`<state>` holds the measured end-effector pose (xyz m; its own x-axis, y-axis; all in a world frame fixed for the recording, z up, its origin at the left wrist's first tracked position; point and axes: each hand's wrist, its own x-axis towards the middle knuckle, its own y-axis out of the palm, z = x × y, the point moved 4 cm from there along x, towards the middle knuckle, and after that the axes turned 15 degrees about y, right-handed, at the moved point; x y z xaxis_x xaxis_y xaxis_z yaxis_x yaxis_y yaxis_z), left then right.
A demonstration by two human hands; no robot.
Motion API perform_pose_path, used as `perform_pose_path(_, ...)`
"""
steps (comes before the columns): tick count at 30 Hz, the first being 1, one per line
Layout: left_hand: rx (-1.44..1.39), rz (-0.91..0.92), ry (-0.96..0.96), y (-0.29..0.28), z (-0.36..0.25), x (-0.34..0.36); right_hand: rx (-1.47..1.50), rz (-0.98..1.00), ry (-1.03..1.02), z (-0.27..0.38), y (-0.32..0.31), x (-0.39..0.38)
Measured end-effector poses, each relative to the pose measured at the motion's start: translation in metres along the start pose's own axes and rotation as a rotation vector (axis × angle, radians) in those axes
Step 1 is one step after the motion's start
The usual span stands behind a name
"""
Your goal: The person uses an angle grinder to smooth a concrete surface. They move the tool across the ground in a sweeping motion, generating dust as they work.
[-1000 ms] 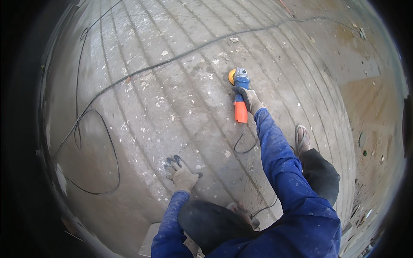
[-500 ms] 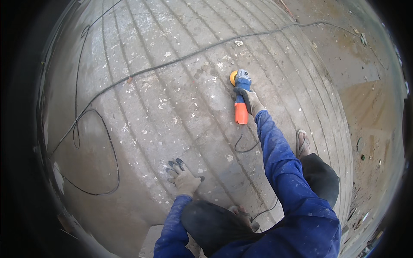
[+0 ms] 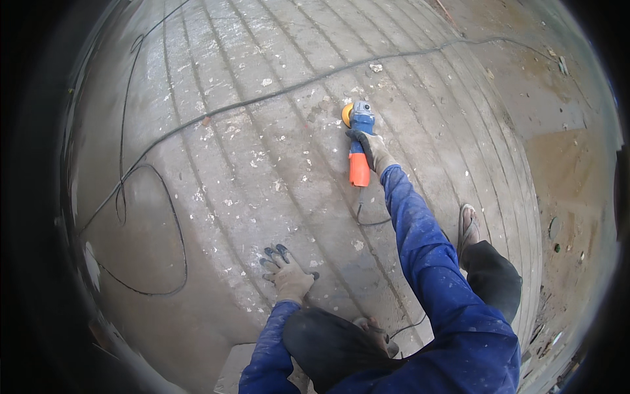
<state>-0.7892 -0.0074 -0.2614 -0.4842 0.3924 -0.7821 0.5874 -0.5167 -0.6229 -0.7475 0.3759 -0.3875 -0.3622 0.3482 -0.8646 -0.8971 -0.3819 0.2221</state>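
Observation:
My right hand (image 3: 373,148), in a grey work glove, grips a blue and orange angle grinder (image 3: 358,146) whose yellow disc end rests on the ribbed grey floor (image 3: 249,151) ahead of me. My right arm in a blue sleeve is stretched forward. My left hand (image 3: 286,272), also gloved, lies flat on the floor with its fingers spread, close to my bent knee. It holds nothing.
A black cable (image 3: 262,98) runs across the floor from the upper right and loops at the left (image 3: 164,262). The grinder's cord (image 3: 367,220) trails back toward me. My sandalled foot (image 3: 467,226) rests at the right. Small white debris dots the floor.
The grinder and my right hand have shifted slightly toward me and left along the floor. My left hand stays flat in nearly the same spot.

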Motion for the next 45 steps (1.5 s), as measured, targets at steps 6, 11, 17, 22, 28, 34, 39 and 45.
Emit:
perform_pose_path(6, 0.022, 0.055, -0.035, 0.007, 0.007, 0.004, -0.134, 0.087, 0.009, -0.003, 0.063, -0.014)
perform_pose_path(11, 0.015, -0.015, -0.007, 0.007, 0.004, 0.002, -0.487, 0.155, 0.09, -0.023, 0.124, -0.04)
perform_pose_path(17, -0.007, -0.082, 0.014, 0.006, 0.004, 0.0, -0.439, 0.239, -0.004, -0.024, 0.127, -0.03)
perform_pose_path(22, 0.007, -0.082, 0.013, 0.011, 0.012, 0.001, -0.146, 0.075, -0.026, 0.022, 0.053, 0.008)
perform_pose_path(28, -0.001, -0.024, 0.011, 0.005, 0.011, 0.003, -0.054, -0.017, -0.076, 0.041, 0.004, 0.018)
perform_pose_path(34, 0.012, -0.034, 0.022, 0.0, 0.005, -0.003, -0.094, 0.081, -0.046, 0.029, 0.051, 0.021)
perform_pose_path(39, 0.017, -0.035, 0.032, 0.008, 0.007, 0.002, 0.075, 0.048, -0.059, 0.043, 0.046, 0.025)
perform_pose_path(45, -0.024, -0.052, 0.045, 0.006, 0.003, 0.001, -0.092, 0.105, -0.171, 0.016, 0.037, 0.014)
